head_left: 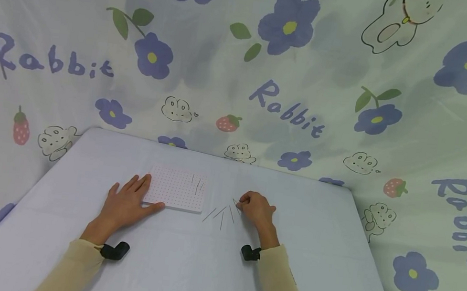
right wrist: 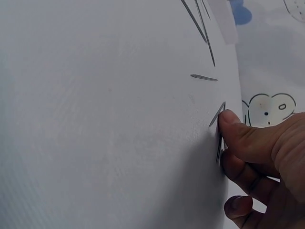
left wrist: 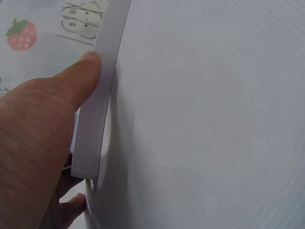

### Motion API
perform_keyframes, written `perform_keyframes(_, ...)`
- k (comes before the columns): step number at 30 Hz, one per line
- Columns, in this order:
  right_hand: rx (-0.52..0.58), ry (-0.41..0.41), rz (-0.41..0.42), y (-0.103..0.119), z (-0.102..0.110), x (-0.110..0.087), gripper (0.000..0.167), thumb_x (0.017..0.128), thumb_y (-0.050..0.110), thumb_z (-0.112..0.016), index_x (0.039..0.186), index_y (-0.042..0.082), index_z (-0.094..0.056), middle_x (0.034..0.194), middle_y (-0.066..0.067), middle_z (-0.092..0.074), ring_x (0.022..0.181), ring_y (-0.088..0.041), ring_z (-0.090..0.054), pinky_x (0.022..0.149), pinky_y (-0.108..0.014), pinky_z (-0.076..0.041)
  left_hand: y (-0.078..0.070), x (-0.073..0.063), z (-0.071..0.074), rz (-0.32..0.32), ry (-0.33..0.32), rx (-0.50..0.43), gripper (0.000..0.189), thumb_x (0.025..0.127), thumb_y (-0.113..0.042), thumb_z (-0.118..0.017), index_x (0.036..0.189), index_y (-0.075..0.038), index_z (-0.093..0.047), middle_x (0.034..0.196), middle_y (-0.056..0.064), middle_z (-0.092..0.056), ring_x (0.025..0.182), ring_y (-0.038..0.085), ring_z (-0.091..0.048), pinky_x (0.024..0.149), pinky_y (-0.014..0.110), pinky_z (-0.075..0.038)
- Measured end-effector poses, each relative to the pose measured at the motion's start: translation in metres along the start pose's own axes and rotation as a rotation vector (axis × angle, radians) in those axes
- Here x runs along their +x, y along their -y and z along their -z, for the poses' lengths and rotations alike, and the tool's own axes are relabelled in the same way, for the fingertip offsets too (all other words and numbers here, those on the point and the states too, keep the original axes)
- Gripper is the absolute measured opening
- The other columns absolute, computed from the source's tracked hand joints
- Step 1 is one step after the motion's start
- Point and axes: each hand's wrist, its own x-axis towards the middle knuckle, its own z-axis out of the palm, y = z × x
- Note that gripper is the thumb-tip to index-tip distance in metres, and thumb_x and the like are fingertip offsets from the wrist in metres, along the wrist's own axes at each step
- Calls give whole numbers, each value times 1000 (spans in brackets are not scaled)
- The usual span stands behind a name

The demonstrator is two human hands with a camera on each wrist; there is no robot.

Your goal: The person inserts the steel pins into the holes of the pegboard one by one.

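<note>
A white board (head_left: 172, 206) dotted with rows of small holes lies left of centre, with several thin dark needles (head_left: 197, 187) at its right end. My left hand (head_left: 125, 205) rests at the board's near left corner, its fingers spread along the left side. The thumb (left wrist: 83, 78) presses against the front edge. My right hand (head_left: 257, 209) is low over the table, thumb and forefinger pinching a thin needle (right wrist: 219, 145). Beside the thumb tip, another needle (right wrist: 217, 114) shows. Loose needles (head_left: 221, 221) fan out on the table between the board and my right hand.
A white cloth covers the table (head_left: 185, 265). Behind it and at both sides hangs a curtain (head_left: 208, 66) printed with flowers, rabbits and strawberries. Dark wrist cameras (head_left: 115, 250) sit on both sleeves.
</note>
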Motion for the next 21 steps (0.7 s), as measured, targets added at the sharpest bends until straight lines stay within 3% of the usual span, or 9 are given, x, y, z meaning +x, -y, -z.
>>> perform_keyframes(12,-73,-42,48,0,-1,2,13,90,20,-76,77,19,-74,82,6,-72,84,-21,-64,98,-76,-30,1,0,-2,-1,-3,-10,110,87,-77,-53,156,4,-27,159,25,-32,148,48,-23,111,76,-11)
perform_keyframes(21,-126,-66,74,0,-4,0,22,92,10,-65,76,21,-73,85,5,-73,87,-23,-62,93,-67,-35,1,0,-2,-7,-9,-11,109,87,-77,-53,156,4,-27,159,25,-32,147,48,-24,111,76,-11)
